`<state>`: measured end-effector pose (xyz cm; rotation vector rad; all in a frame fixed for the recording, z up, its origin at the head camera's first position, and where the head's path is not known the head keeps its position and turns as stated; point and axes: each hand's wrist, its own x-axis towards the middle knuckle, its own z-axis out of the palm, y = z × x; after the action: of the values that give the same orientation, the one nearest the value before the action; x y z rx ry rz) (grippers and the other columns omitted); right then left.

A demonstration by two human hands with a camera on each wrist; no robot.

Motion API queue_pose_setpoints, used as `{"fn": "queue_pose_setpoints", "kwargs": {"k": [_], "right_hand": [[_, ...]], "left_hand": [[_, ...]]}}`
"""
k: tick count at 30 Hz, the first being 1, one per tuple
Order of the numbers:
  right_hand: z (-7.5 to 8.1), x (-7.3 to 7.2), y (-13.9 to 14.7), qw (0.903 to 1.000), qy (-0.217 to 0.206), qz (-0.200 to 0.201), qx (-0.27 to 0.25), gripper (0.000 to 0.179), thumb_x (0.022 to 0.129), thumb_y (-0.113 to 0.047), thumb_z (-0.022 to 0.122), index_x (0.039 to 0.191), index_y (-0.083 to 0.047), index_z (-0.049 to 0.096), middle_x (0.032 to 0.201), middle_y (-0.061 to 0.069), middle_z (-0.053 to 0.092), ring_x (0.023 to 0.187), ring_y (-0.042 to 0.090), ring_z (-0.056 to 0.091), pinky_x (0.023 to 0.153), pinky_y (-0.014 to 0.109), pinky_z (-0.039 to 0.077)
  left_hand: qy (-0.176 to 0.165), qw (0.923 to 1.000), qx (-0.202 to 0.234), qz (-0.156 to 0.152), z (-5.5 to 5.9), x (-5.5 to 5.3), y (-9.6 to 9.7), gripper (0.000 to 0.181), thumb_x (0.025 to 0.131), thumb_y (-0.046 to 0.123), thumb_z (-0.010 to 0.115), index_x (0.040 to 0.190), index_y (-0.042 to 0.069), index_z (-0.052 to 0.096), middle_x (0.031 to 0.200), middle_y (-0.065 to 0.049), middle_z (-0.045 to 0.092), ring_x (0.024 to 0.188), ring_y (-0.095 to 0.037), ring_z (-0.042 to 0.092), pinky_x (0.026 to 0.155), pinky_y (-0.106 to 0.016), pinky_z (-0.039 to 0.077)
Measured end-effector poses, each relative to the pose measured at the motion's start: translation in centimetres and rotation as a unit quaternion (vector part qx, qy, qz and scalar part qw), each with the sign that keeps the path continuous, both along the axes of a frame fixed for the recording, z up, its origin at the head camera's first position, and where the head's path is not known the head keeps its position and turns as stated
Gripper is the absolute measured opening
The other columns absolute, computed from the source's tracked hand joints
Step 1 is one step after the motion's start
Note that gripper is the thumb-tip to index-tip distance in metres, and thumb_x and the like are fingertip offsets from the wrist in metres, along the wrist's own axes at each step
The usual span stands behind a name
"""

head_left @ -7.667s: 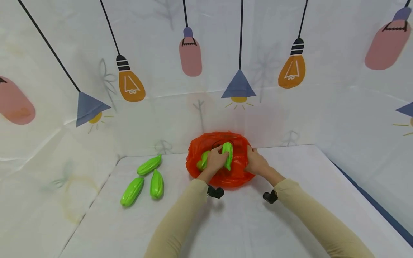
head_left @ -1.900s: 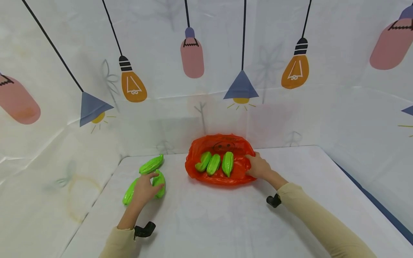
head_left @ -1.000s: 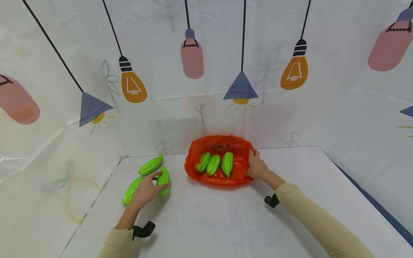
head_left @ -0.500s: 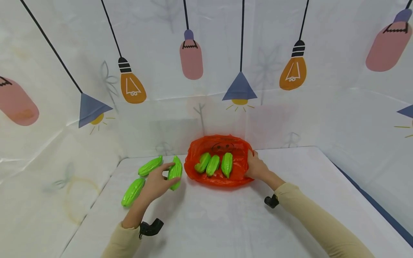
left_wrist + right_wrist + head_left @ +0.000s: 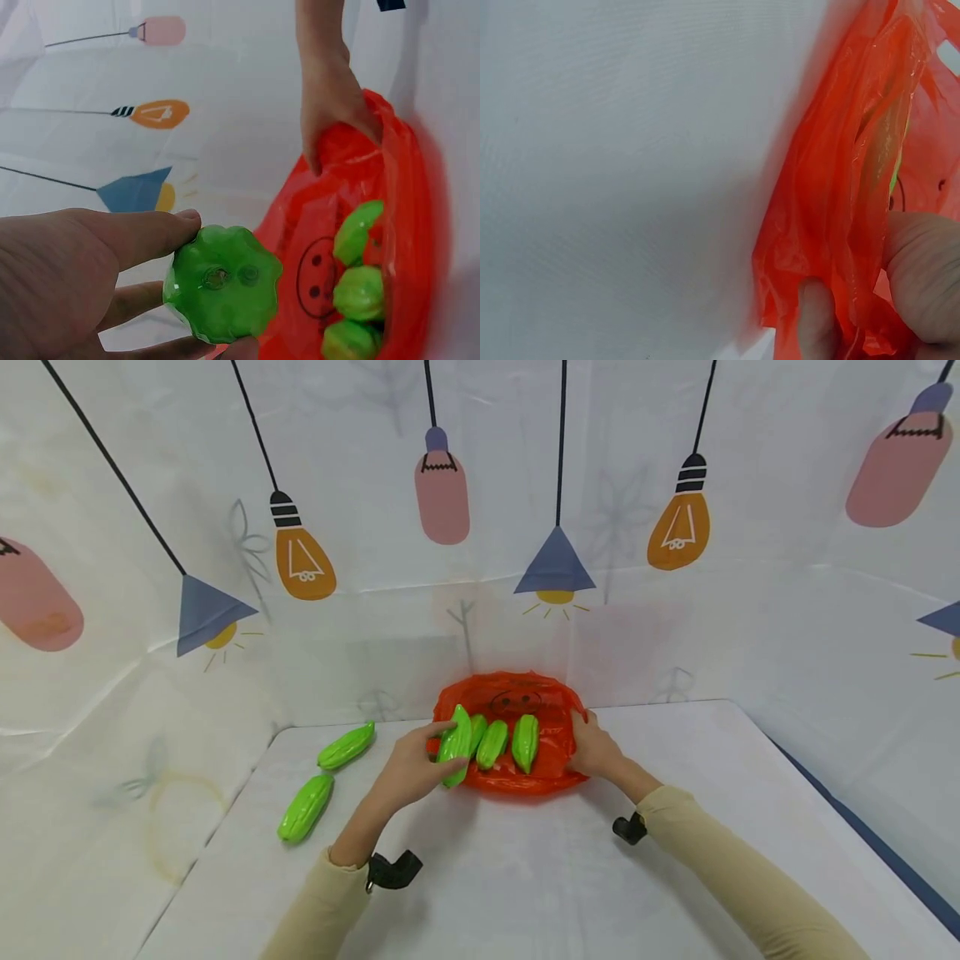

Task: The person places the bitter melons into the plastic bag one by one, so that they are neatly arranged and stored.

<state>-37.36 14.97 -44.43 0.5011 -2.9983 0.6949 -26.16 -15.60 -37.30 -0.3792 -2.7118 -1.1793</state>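
Observation:
My left hand (image 5: 411, 768) holds a green ridged gourd (image 5: 454, 747) between thumb and fingers, in front of the left rim of a red plastic bag (image 5: 558, 693). In the left wrist view the gourd's scalloped blunt end (image 5: 225, 281) faces the camera. My right hand (image 5: 594, 749) grips the bag's right edge; in the right wrist view the thumb and a finger pinch the thin red plastic (image 5: 810, 225). Inside the open bag lie three similar gourds, among them the rightmost gourd (image 5: 525, 743). The held gourd partly hides the leftmost one.
Two more green gourds lie on the table's left side, one farther back (image 5: 347, 745) and one nearer (image 5: 306, 808). The white tabletop (image 5: 525, 877) meets a white sheet (image 5: 360, 643) printed with lamps, just behind the bag.
My left hand has lifted a gourd off the left side of the table and carried it right to the bag. Earlier it placed another gourd inside. My right hand stays at the bag's edge.

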Motion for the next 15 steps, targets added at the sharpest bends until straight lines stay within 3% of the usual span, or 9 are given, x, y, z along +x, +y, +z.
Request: {"fn": "queue_pose_setpoints", "kwargs": {"k": [3, 10, 15], "right_hand": [[0.0, 0.1, -0.1, 1.0, 0.0, -0.003, 0.001, 0.1, 0.073, -0.015, 0.084, 0.146, 0.005, 0.019, 0.142, 0.036, 0.024, 0.091, 0.045, 0.059, 0.082, 0.056, 0.051], [0.0, 0.3, -0.1, 1.0, -0.001, 0.001, -0.009, 0.098, 0.074, -0.016, 0.083, 0.145, 0.005, 0.02, 0.142, 0.035, 0.025, 0.095, 0.046, 0.058, 0.084, 0.056, 0.05], [-0.2, 0.2, 0.0, 1.0, -0.006, -0.002, -0.004, 0.097, 0.075, -0.017, 0.083, 0.145, 0.005, 0.021, 0.142, 0.036, 0.026, 0.097, 0.046, 0.058, 0.084, 0.056, 0.05]], "left_hand": [[0.011, 0.9998, -0.009, -0.012, 0.0, -0.5, 1.1, 0.058, 0.083, 0.028, 0.079, 0.135, 0.014, 0.058, 0.132, -0.007, 0.057, 0.119, -0.026, 0.052, 0.093, -0.046, 0.046], [-0.009, 0.9989, 0.009, -0.045, -0.3, -2.1, 3.1, 0.057, 0.083, 0.031, 0.078, 0.134, 0.017, 0.058, 0.13, -0.005, 0.058, 0.101, -0.022, 0.058, 0.079, -0.036, 0.052], [-0.026, 0.9981, 0.01, -0.055, -0.7, -3.0, 4.6, 0.057, 0.084, 0.033, 0.077, 0.135, 0.018, 0.058, 0.13, -0.004, 0.058, 0.106, -0.023, 0.056, 0.081, -0.036, 0.053]]}}
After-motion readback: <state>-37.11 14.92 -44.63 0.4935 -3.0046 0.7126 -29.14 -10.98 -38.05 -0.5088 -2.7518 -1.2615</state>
